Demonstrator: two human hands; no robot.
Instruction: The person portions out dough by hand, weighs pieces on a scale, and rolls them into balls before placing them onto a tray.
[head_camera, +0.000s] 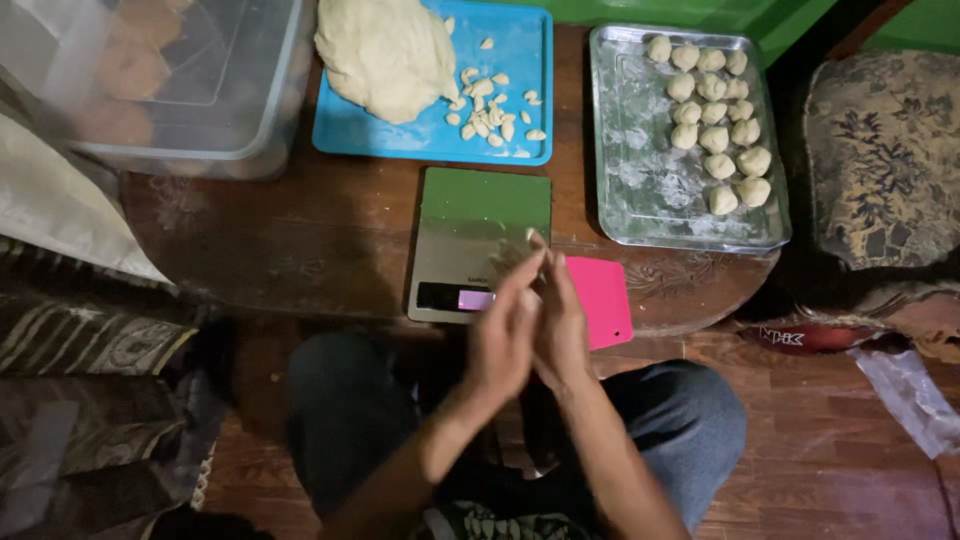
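Pale dough, a small piece (531, 238), shows as a cream-coloured tip poking out at the top of my two palms, which are pressed flat together. My left hand (503, 335) and right hand (562, 325) meet just below the centre of the view, fingers extended and pointing toward 12 o'clock. Both hands are nearly flat, closed against each other with the piece sandwiched between them; most of it is hidden, so I cannot tell its full shape.

Directly behind my hands, at 12 o'clock from them, sits a flat kitchen scale (478, 240) with a green top and a lit display. A bright pink scraper (603, 300) lies just beside the scale at 3 o'clock, partly under my right hand.

Farther up, at 11 o'clock, a blue tray (520, 45) holds a large soft mound of dough (385, 55), off-white and smooth, with many small cut bits (490, 110) scattered beside it. At 1 o'clock, a floured metal tray (640, 180) carries rounded dough balls (715, 110) grouped along its right half.

All this rests on a dark wooden table (300, 240). A clear plastic tub (170, 80) stands at 10 o'clock. My knees in dark trousers (680, 420) frame the bottom of the view.
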